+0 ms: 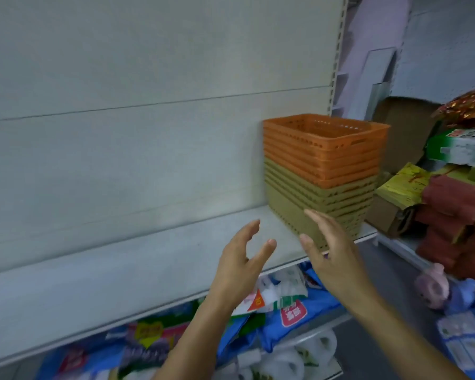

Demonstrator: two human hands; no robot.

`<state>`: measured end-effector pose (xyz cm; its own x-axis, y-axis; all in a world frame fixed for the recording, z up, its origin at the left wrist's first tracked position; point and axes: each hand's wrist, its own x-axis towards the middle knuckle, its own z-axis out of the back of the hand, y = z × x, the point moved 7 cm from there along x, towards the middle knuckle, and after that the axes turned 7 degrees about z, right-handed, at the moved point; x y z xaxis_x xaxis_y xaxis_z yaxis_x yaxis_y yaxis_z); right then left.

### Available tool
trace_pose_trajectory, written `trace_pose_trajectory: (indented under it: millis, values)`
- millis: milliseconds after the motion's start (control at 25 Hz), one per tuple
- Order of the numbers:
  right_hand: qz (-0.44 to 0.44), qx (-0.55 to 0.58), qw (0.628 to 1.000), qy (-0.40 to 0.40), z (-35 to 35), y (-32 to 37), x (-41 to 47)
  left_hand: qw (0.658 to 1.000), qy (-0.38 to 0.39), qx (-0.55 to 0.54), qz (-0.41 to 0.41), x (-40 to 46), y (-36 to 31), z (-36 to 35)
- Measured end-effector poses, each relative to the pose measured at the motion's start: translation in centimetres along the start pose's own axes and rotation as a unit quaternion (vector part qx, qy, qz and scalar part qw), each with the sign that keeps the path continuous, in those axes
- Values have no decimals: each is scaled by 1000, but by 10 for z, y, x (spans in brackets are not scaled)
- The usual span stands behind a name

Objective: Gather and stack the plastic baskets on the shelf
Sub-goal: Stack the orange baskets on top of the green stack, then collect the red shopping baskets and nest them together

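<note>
Nearest the camera, two bare forearms reach up toward a white shelf (148,259). The left hand (242,270) is empty, its fingers spread and loosely curled, the thumb well apart from the others, hovering over the shelf's front edge and touching nothing. The right hand (332,253) is also empty, palm turned inward, fingers straight and together; its fingertips overlap the lower front corner of the basket stack, though contact cannot be told. Beyond them, at the shelf's right end, stands one nested stack: olive-tan plastic baskets (313,196) below, orange plastic baskets (324,149) on top. Below the shelf lie blue packaged goods (291,316).
</note>
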<state>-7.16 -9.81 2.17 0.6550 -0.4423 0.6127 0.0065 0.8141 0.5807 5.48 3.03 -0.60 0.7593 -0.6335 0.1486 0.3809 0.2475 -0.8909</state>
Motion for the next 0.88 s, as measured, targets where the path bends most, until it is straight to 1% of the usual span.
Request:
trace_pose_trajectory:
  millis: [120, 240, 360, 560, 640, 720, 880]
  values:
    - [36, -8, 999, 33, -48, 52, -47, 998, -53, 11, 32, -68, 44, 56]
    - [61, 11, 995, 83, -105, 108, -98, 990, -114, 56, 56, -144, 87, 118]
    - [77, 41, 986, 143, -166, 167, -155, 974, -167, 118, 98, -230, 130, 183]
    - [96, 77, 963, 239, -256, 262, -237, 947, -225, 136, 183, -357, 196, 279]
    - [112, 91, 948, 282, -289, 298, -261, 933, -250, 142, 215, -399, 216, 313]
    - [147, 98, 927, 331, -325, 337, -281, 916, -284, 143, 245, -439, 233, 347]
    - [210, 126, 875, 417, -394, 412, -309, 875, -356, 117, 307, -509, 268, 406]
